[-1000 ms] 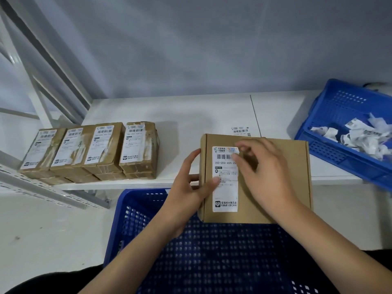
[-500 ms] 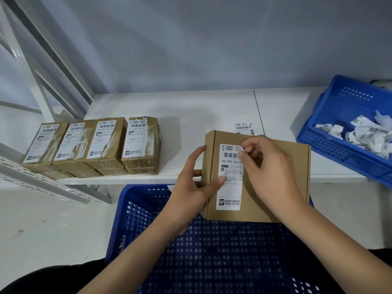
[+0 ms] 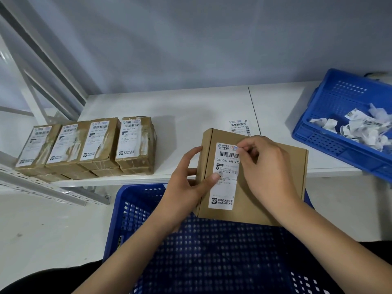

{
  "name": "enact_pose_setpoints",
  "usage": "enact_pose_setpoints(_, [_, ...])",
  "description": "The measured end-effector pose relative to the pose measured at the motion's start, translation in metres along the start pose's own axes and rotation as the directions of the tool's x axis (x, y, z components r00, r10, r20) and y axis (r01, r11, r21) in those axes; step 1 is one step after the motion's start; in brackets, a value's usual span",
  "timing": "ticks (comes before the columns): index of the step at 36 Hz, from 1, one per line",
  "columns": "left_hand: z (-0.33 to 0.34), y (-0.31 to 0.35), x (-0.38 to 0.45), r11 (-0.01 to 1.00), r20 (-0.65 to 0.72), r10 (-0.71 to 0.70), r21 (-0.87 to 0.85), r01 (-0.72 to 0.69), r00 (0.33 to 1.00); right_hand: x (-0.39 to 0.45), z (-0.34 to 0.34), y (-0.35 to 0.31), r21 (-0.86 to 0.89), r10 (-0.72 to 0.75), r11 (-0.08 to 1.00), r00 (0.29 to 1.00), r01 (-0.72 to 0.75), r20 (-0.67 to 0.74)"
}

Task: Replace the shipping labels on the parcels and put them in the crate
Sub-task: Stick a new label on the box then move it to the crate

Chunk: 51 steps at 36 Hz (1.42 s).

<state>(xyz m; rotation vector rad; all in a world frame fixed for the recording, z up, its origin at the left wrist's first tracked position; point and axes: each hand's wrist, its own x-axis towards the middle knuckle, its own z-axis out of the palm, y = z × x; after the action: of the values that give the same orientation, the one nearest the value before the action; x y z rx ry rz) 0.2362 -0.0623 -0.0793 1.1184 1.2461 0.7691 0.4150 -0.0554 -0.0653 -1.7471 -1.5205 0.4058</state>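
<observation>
Parcel: plain brown box, held tilted above near crate, far edge about level with shelf front. Label on left part of top face, stuck down flat except perhaps top right corner.

Left hand: wrapped round left side of box, thumb across label, fingers curled behind the edge. Firm hold.

Right hand: fingers bent, tips pinching at label's top right corner. Whether corner is lifted off the card: cannot tell, fingers cover it.

Likely step: starting to peel old label. Could equally be pressing down a new one; not settled from this view.

Loose label lying flat on shelf just behind box, probably the replacement.

Near crate: no parcels visible in the part that shows, so apparently none finished, though box and arms hide some of the floor.

Four taped boxes in a row on left of shelf, each labelled; new or old labels, not readable.

Far crate at right holds crumpled label scraps, suggesting some peeling done.

Left to do: this box, likely the row too.
</observation>
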Motion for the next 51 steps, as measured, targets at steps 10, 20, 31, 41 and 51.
enact_pose_setpoints(10, [0.003, -0.002, -0.001, 1.000, -0.015, -0.019, -0.011, 0.019, 1.000, -0.001, 0.004, 0.001, -0.014, -0.028, 1.000, 1.000, 0.028, -0.011])
enact_pose_setpoints(20, [0.000, 0.001, 0.000, 0.999, -0.014, -0.022, -0.042, 0.021, 1.000, -0.006, 0.007, -0.001, -0.035, -0.123, 0.992, 0.992, 0.123, -0.019])
enact_pose_setpoints(31, [-0.001, 0.005, -0.003, 0.999, -0.016, 0.007, -0.043, -0.008, 1.000, -0.006, -0.001, -0.007, -0.034, -0.155, 0.988, 0.986, 0.154, -0.055])
enact_pose_setpoints(41, [-0.003, 0.002, -0.002, 1.000, -0.031, 0.016, -0.022, -0.017, 0.999, -0.001, -0.001, -0.004, -0.012, -0.151, 0.988, 0.985, 0.152, 0.082])
enact_pose_setpoints(51, [-0.002, 0.000, -0.004, 1.000, -0.028, 0.030, 0.010, -0.030, 0.999, 0.000, 0.006, 0.002, 0.014, -0.224, 0.974, 0.974, 0.224, -0.037])
